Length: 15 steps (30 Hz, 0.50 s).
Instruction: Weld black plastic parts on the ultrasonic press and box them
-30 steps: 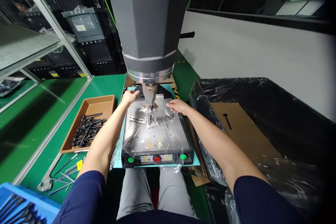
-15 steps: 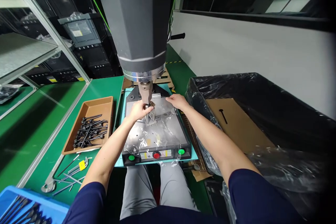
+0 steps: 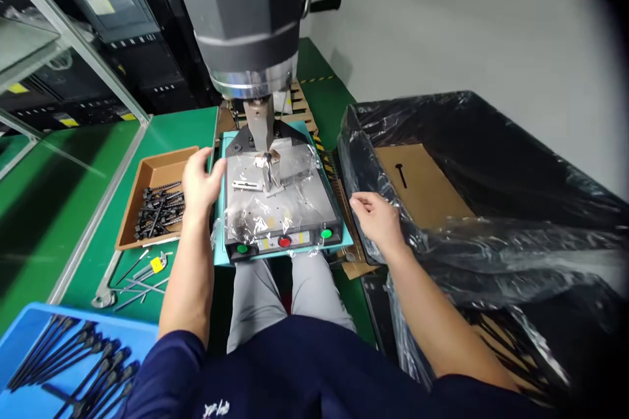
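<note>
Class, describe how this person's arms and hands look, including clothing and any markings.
The left hand and right hand are bare, with no gloves or watch showing. Both forearms are uncovered below short, dark navy sleeves. The matching shirt carries small white marks, too unclear to read.

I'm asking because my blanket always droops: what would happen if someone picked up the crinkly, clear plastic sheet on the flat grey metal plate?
The clear plastic sheet would probably flop, since it already lies wrinkled. Being see-through and thin-looking, it's likely light. Its shiny glints suggest it may feel slippery.
</note>
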Available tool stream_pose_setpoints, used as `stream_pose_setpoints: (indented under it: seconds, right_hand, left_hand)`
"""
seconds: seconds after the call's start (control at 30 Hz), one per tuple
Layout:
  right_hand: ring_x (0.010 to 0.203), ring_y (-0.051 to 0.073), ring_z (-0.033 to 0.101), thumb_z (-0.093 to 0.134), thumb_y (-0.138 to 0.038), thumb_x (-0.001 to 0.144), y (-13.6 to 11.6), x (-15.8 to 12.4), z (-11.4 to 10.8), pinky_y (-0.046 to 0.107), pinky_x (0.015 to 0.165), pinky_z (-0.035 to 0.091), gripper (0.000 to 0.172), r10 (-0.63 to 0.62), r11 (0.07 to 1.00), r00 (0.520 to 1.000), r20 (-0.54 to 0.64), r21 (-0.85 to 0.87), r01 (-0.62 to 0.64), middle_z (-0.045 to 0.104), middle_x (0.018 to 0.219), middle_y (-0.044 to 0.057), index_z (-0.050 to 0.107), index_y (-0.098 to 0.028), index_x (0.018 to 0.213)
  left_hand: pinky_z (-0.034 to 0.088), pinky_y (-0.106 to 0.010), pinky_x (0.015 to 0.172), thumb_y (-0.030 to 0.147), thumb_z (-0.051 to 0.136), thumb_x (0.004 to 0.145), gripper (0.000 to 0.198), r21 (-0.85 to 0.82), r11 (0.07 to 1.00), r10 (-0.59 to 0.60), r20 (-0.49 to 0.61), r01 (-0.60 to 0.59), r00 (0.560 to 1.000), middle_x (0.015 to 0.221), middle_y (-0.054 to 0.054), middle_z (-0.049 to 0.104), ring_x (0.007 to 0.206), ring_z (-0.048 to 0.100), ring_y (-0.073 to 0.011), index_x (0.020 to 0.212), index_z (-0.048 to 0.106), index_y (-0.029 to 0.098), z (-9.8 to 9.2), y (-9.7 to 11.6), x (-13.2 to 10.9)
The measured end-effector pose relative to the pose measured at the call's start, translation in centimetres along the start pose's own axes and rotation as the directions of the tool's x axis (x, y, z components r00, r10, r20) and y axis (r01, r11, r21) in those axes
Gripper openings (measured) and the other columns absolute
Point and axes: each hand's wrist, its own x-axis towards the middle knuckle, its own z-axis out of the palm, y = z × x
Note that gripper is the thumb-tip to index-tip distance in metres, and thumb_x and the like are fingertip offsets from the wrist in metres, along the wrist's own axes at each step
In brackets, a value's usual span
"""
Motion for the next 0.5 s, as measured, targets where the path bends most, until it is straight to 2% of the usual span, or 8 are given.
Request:
stream_pose_setpoints:
  seconds: [0.07,0.13,0.2,0.27,0.33,0.4,0.43,0.5]
  right_hand:
    - [0.089,0.025,0.067,0.055,-0.038,0.089,2.2,-3.3,1.7,0.039,0.082,0.055,0.031,0.088,0.996,0.995,0.046,-0.005,-0.088,0.069,0.105,0.013,0.066,-0.016,0.107]
    - [0.095,0.027,0.067,0.054,-0.036,0.088,4.3,-6.1,3.7,0.040,0.081,0.056,0.035,0.164,0.986,0.983,0.084,-0.038,-0.161,0.066,0.112,0.017,0.064,-0.013,0.113]
    - [0.105,0.029,0.063,0.055,-0.036,0.086,6.4,-8.0,5.5,0.042,0.085,0.055,0.042,0.190,0.979,0.979,0.078,-0.089,-0.183,0.061,0.122,0.020,0.060,-0.012,0.121]
    - [0.114,0.031,0.058,0.056,-0.037,0.086,8.2,-9.1,7.0,0.044,0.091,0.053,0.050,0.180,0.978,0.981,0.069,-0.114,-0.172,0.056,0.129,0.022,0.054,-0.011,0.129]
    - [0.118,0.032,0.056,0.058,-0.040,0.086,9.6,-9.2,8.2,0.046,0.095,0.051,0.057,0.167,0.981,0.982,0.088,-0.113,-0.156,0.055,0.131,0.022,0.049,-0.012,0.135]
    - [0.116,0.033,0.056,0.059,-0.043,0.086,10.1,-8.3,9.2,0.049,0.097,0.048,0.061,0.177,0.979,0.978,0.111,-0.124,-0.163,0.056,0.128,0.022,0.046,-0.012,0.137]
    - [0.115,0.034,0.056,0.060,-0.043,0.085,9.7,-7.7,9.3,0.050,0.098,0.047,0.061,0.197,0.973,0.973,0.118,-0.144,-0.180,0.057,0.126,0.022,0.047,-0.012,0.136]
    - [0.115,0.035,0.056,0.061,-0.040,0.085,7.7,-7.3,8.3,0.051,0.099,0.045,0.058,0.265,0.949,0.956,0.128,-0.208,-0.235,0.058,0.124,0.022,0.049,-0.011,0.134]
  left_hand:
    - [0.046,-0.036,0.104,0.038,0.050,0.094,0.035,-0.076,0.993,-0.106,-0.228,0.091,0.968,0.120,-0.008,0.064,0.113,0.060,-0.0192,0.120,0.061,0.016,-1.1,-0.6,-5.8]
    - [0.048,-0.036,0.102,0.036,0.048,0.095,0.031,-0.143,0.973,-0.218,-0.338,0.179,0.916,0.113,-0.008,0.065,0.110,0.062,-0.0186,0.114,0.061,0.016,-0.8,-1.4,-12.7]
    - [0.051,-0.034,0.098,0.037,0.051,0.092,0.028,-0.130,0.944,-0.327,-0.253,0.303,0.910,0.108,-0.008,0.064,0.107,0.063,-0.0194,0.107,0.062,0.016,0.4,-2.7,-19.2]
    - [0.053,-0.033,0.095,0.036,0.052,0.090,0.029,-0.052,0.880,-0.473,-0.180,0.471,0.863,0.114,-0.010,0.062,0.107,0.062,-0.0201,0.111,0.060,0.017,1.8,-4.4,-24.1]
    - [0.053,-0.033,0.096,0.034,0.057,0.087,0.040,-0.004,0.791,-0.605,-0.156,0.612,0.781,0.125,-0.015,0.057,0.115,0.060,-0.0226,0.121,0.056,0.013,2.6,-6.4,-26.6]
    - [0.049,-0.035,0.103,0.033,0.066,0.081,0.054,0.026,0.728,-0.678,-0.120,0.685,0.725,0.133,-0.019,0.053,0.123,0.056,-0.0254,0.128,0.052,0.011,2.5,-8.2,-26.7]
    - [0.046,-0.036,0.106,0.032,0.071,0.079,0.055,0.025,0.722,-0.687,-0.091,0.691,0.721,0.132,-0.020,0.055,0.124,0.056,-0.0261,0.126,0.054,0.010,2.3,-8.7,-26.2]
    - [0.045,-0.035,0.106,0.030,0.067,0.082,0.032,-0.087,0.782,-0.608,0.117,0.617,0.786,0.117,-0.016,0.065,0.113,0.063,-0.0253,0.107,0.064,0.010,2.6,-8.4,-24.4]
